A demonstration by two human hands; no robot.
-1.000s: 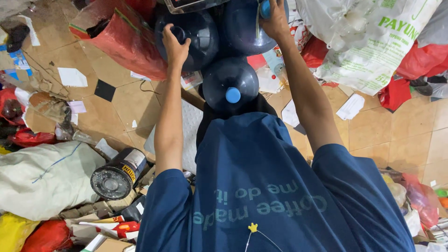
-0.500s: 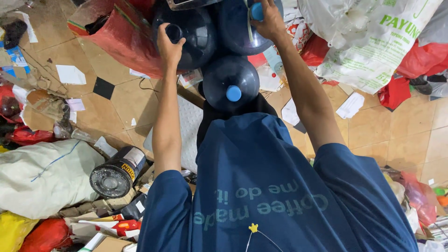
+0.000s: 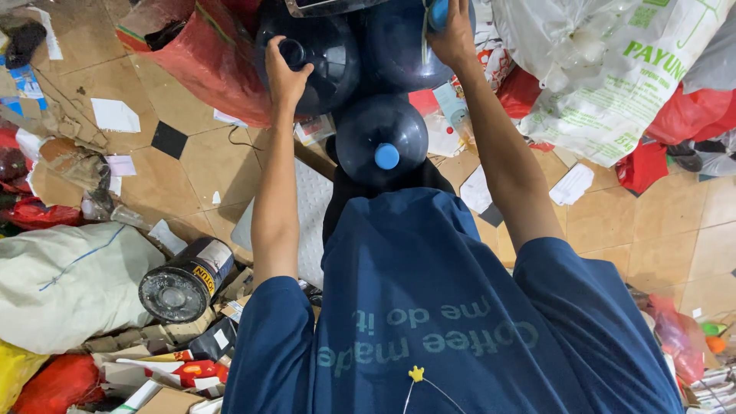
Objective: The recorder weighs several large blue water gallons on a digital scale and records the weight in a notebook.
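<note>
Both hands reach out ahead of the body in the head view, each on a large dark blue water jug. Left hand (image 3: 285,73) is closed over the open neck of the left jug (image 3: 318,65), thumb and fingers curled around the mouth. Right hand (image 3: 452,34) grips the blue-capped neck of the right jug (image 3: 395,46), fingers wrapped round it near the top edge of the picture. Compared with a second ago, both hands sit a little higher in the picture and closer to its top edge, and the two jugs have risen with them; the grips themselves look unchanged. My reading is that the jugs are being carried or lifted by their necks rather than set down.

A third jug (image 3: 381,138) with a blue cap (image 3: 387,156) lies below the other two, just beside the person's dark blue shirt (image 3: 429,307), untouched by either hand, and it holds the same place as before.

On the tiled floor (image 3: 207,169), toward the left edge, a black paint tin (image 3: 184,280) lies on its side beside a white sack (image 3: 65,280). A red bag (image 3: 207,65) touches the left jug, and a large white printed sack (image 3: 606,69) fills the top right corner. Scraps of paper and flattened cartons litter the floor along the lower left corner.
</note>
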